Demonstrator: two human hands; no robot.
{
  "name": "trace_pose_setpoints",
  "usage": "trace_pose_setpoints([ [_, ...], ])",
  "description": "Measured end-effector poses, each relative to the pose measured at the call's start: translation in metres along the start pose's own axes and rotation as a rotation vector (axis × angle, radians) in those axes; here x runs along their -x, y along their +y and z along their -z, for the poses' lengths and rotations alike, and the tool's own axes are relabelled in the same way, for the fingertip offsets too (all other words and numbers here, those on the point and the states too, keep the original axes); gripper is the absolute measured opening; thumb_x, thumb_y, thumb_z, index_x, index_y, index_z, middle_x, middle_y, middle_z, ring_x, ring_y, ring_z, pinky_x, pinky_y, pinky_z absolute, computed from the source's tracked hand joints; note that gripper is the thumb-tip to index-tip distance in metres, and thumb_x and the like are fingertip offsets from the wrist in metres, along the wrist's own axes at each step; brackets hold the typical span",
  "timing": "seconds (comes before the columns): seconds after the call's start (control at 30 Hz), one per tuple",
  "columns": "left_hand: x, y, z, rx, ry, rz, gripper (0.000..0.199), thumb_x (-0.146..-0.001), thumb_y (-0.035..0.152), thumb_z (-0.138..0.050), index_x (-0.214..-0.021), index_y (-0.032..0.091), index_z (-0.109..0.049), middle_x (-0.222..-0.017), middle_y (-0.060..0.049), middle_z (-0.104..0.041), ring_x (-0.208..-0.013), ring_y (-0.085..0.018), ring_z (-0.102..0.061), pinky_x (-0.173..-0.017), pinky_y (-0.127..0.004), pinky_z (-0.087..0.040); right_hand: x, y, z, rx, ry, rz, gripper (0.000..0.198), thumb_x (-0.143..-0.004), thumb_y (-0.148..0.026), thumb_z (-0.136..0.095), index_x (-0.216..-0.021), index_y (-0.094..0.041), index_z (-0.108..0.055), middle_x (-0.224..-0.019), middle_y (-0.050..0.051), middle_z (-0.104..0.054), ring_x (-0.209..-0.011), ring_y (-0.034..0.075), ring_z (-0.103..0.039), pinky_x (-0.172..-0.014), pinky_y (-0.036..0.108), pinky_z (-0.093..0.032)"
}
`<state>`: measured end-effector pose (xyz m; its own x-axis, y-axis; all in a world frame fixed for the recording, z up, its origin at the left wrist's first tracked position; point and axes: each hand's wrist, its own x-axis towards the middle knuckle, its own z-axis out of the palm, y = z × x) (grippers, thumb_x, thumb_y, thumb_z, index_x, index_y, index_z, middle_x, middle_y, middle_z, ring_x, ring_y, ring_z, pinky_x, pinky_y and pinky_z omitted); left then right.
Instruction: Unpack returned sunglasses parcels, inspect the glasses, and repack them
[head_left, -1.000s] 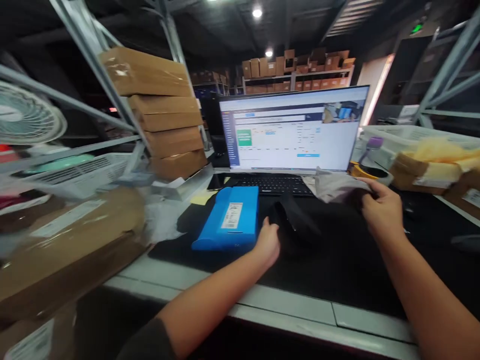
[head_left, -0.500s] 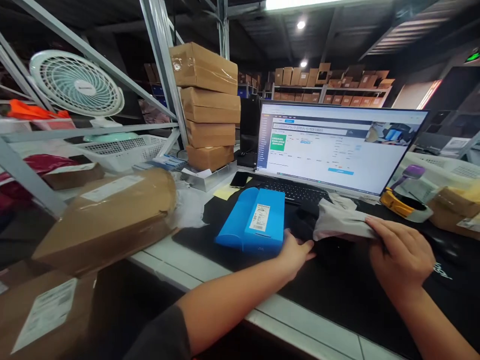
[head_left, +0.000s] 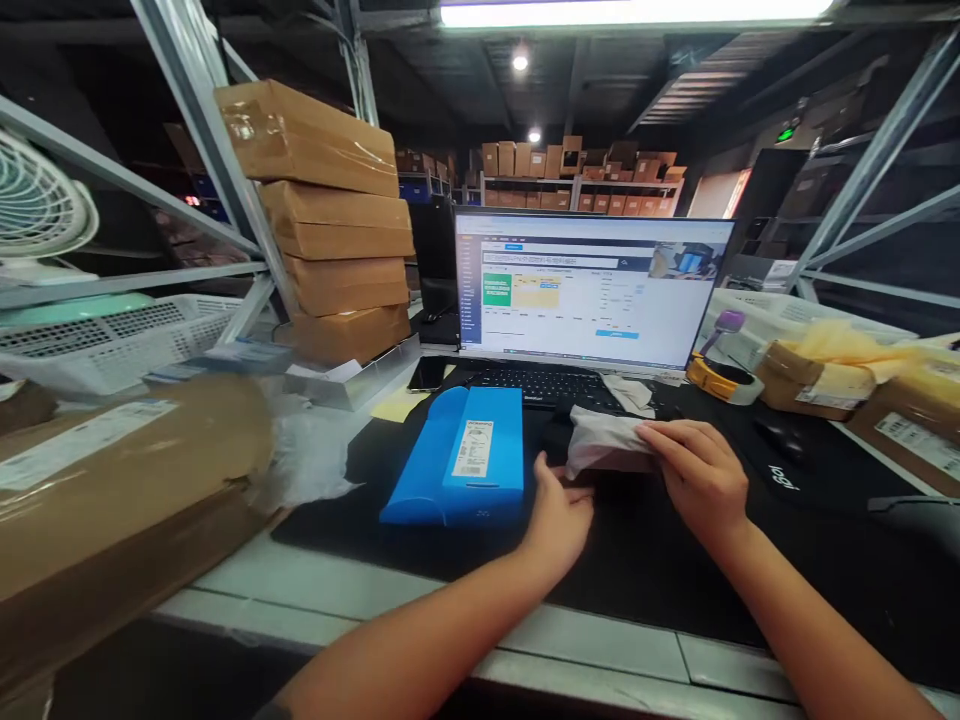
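Observation:
My right hand (head_left: 703, 478) pinches the right end of a soft whitish packet (head_left: 611, 440) and holds it over the black desk mat (head_left: 637, 560). Just left of it is my left hand (head_left: 559, 515), open, with thumb and fingers apart near the packet's lower left corner. A blue cardboard box (head_left: 491, 450) with a white printed label lies on the mat beside my left hand, with a small gap between them. Some dark item lies behind the packet, too hidden to name.
A monitor (head_left: 585, 290) stands behind the keyboard (head_left: 540, 385). Stacked brown cartons (head_left: 337, 225) and a phone (head_left: 427, 374) are to the left, with a large wrapped parcel (head_left: 150, 500) nearer. On the right are a mouse (head_left: 780, 440), a tape roll (head_left: 724, 380) and cartons (head_left: 810, 380).
The view has turned right, so the desk items appear further left. My left hand has come off the blue box's edge. The packet is nearer to my left hand. A yellow patch shows on the screen.

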<state>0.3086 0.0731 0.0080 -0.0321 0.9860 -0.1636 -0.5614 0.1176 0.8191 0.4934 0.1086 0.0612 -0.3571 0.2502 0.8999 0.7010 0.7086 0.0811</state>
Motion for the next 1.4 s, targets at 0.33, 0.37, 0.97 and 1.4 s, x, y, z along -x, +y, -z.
trace_pose_setpoints([
  [0.33, 0.027, 0.02, 0.012, -0.771, -0.187, -0.856, 0.084, -0.065, 0.019, -0.086, -0.14, 0.022, -0.049, -0.156, -0.014, -0.037, -0.147, -0.038, -0.03, -0.125, -0.05, -0.02, -0.016, -0.02, 0.021, -0.453, -0.15, 0.043, 0.031, -0.096, -0.01, -0.055, -0.104, -0.03, -0.077, -0.105, 0.005, -0.072, -0.1, 0.019, -0.066, -0.085, 0.035, -0.055],
  [0.37, 0.023, 0.022, 0.012, -0.818, -0.194, -0.82, 0.082, -0.066, 0.018, -0.083, -0.14, 0.022, -0.049, -0.152, -0.014, -0.043, -0.142, -0.037, -0.038, -0.122, -0.052, -0.026, -0.015, -0.025, 0.02, -0.483, -0.148, 0.071, 0.029, -0.095, -0.01, -0.056, -0.102, -0.029, -0.077, -0.105, 0.005, -0.072, -0.101, 0.02, -0.065, -0.087, 0.036, -0.055],
  [0.97, 0.001, 0.012, 0.016, -0.879, -0.157, -0.918, 0.062, -0.073, 0.025, -0.075, -0.126, 0.023, -0.042, -0.118, -0.008, -0.055, -0.105, -0.024, -0.059, -0.092, -0.041, -0.053, -0.014, -0.028, 0.028, -0.47, -0.114, -0.101, 0.035, -0.092, -0.009, -0.062, -0.122, -0.025, -0.065, -0.126, 0.008, -0.064, -0.116, 0.018, -0.063, -0.097, 0.032, -0.057],
  [1.4, 0.022, 0.034, 0.01, -1.099, -0.343, -1.393, 0.032, -0.094, 0.011, -0.053, -0.125, 0.02, -0.052, -0.13, -0.014, -0.053, -0.122, -0.022, -0.058, -0.103, -0.039, -0.056, 0.005, -0.041, 0.005, -0.231, -0.136, -0.015, 0.016, -0.093, -0.011, -0.061, -0.105, -0.021, -0.066, -0.109, 0.006, -0.068, -0.093, 0.016, -0.07, -0.079, 0.026, -0.059],
])
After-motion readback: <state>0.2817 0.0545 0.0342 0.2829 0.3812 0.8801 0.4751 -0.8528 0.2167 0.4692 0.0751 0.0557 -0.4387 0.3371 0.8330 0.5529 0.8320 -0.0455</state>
